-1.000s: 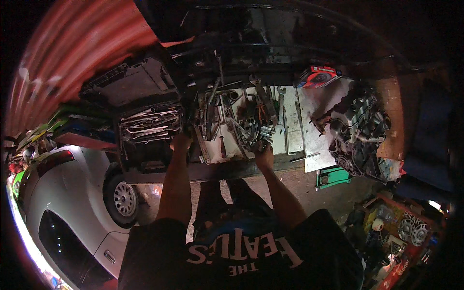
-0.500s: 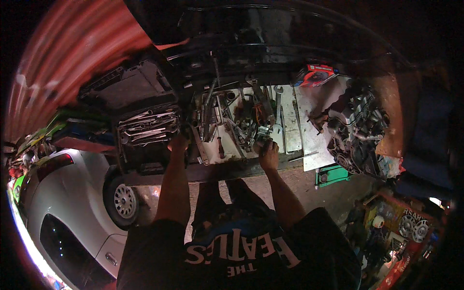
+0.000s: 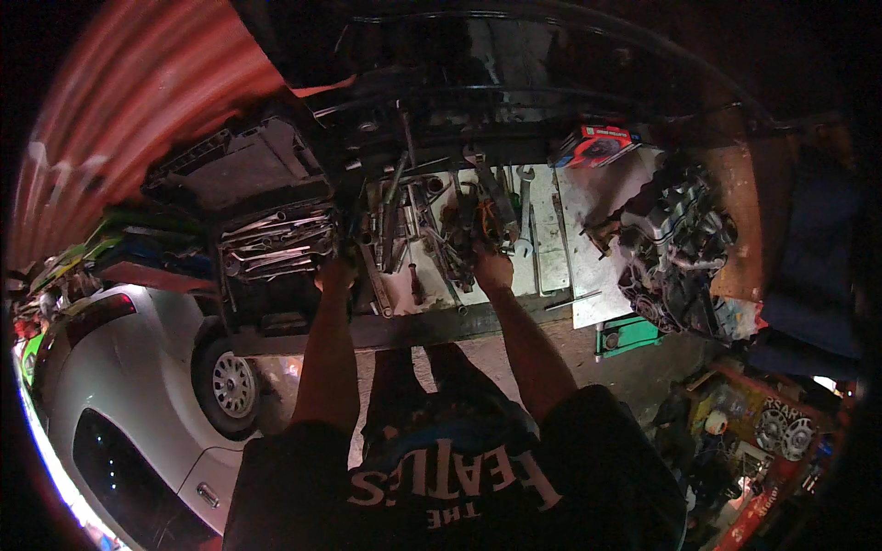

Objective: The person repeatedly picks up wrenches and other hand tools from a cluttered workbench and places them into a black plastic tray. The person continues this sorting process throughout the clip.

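My right hand (image 3: 494, 270) reaches into a pile of dark metal tools (image 3: 464, 241), its fingertips lost among them in the shadow. An orange-handled tool (image 3: 487, 219) lies just beyond it. To its right is a large open-ended wrench (image 3: 525, 213). My left hand (image 3: 335, 274) is at the right edge of an open black toolbox (image 3: 289, 321), its fingers too dark to make out. Several wrenches (image 3: 280, 246) lie in that box. Between my hands are a dark-handled screwdriver (image 3: 416, 285) and another wrench (image 3: 378, 292).
An engine-like metal assembly (image 3: 675, 243) stands on the right, with a red box (image 3: 602, 145) behind it. Below the bench edge is a green metal piece (image 3: 632, 336). A silver car (image 3: 138, 376) is at the left. A cluttered red cabinet (image 3: 758, 450) stands lower right.
My right hand has moved left and slightly farther into the tool pile; the small silvery piece by its fingers no longer shows. My left hand has stayed at the toolbox edge.
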`<state>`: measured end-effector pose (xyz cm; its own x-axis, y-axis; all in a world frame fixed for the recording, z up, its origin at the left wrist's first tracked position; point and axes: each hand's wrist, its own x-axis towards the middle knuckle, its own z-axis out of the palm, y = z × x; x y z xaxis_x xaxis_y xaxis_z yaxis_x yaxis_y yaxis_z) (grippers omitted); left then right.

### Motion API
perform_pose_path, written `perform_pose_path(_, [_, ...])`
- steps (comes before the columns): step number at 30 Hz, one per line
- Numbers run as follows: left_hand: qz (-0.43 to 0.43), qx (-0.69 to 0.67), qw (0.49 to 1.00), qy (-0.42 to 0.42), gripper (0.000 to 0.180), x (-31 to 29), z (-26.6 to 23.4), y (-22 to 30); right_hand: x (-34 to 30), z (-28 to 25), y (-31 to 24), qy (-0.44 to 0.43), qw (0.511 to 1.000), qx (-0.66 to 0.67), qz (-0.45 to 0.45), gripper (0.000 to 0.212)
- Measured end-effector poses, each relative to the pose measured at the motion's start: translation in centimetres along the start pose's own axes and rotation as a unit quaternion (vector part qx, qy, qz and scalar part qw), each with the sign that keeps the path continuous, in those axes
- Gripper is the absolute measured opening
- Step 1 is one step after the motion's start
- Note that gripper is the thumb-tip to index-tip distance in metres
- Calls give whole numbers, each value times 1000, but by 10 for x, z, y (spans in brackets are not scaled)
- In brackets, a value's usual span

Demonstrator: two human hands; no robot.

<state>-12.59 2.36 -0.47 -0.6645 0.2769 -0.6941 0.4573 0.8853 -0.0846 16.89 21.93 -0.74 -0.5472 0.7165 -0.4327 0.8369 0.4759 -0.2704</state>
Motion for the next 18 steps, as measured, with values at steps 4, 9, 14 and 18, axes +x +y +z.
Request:
perform_pose_path(4, [-4, -17, 999, -48, 28, 5, -6, 1, 3, 6, -6, 79, 997, 5, -15, 59])
perform_pose_path(9, [2, 17, 1000, 14, 24, -4, -3, 2, 15, -5, -7, 238, 967, -68, 59, 65])
perform_pose_path(14, [-12, 3, 1000, 23, 22, -4, 1, 2, 50, -7, 6, 190, 975, -101, 52, 68])
perform_pose_path(18, [2, 19, 1000, -23, 24, 8, 0, 2, 75, 15, 6, 154, 962, -212, 71, 63])
